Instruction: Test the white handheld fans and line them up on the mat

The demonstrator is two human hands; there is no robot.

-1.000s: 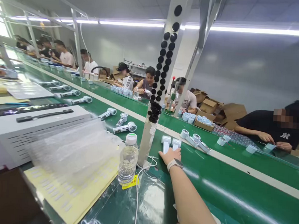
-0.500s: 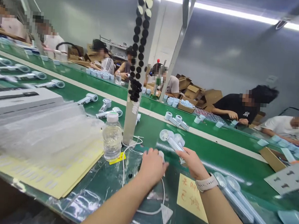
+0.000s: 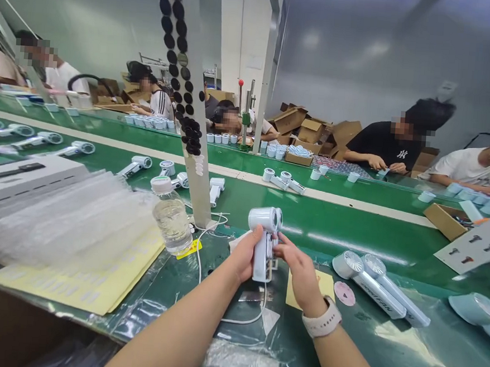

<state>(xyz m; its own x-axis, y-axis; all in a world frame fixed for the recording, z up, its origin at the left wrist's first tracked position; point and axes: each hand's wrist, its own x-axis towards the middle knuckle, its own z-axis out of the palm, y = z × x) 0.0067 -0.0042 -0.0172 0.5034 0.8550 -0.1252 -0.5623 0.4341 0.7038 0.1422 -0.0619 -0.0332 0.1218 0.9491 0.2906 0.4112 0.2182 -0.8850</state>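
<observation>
A pale blue handheld fan (image 3: 264,242) stands upright in front of me, its round head on top and its white handle down. My left hand (image 3: 244,254) wraps the handle, and a white cable (image 3: 241,321) loops from the fan's base down across the belt. The fingers of my right hand (image 3: 296,272) press against the fan's side just below the head. Two similar fans (image 3: 372,284) lie on the green belt to the right of my right hand. A yellow note (image 3: 305,288) and a pink round sticker (image 3: 344,294) lie near them.
A water bottle (image 3: 170,217) stands left of my hands, beside a stack of clear plastic sheets (image 3: 62,215) on yellow sheets (image 3: 78,286). A metal post (image 3: 196,186) rises from the green belt (image 3: 342,235). Several fans lie farther along, and co-workers sit across the line.
Both hands have come together and now hold the fan upright, off the belt. The view has swung left, and other fans now lie to the right of my hands.
</observation>
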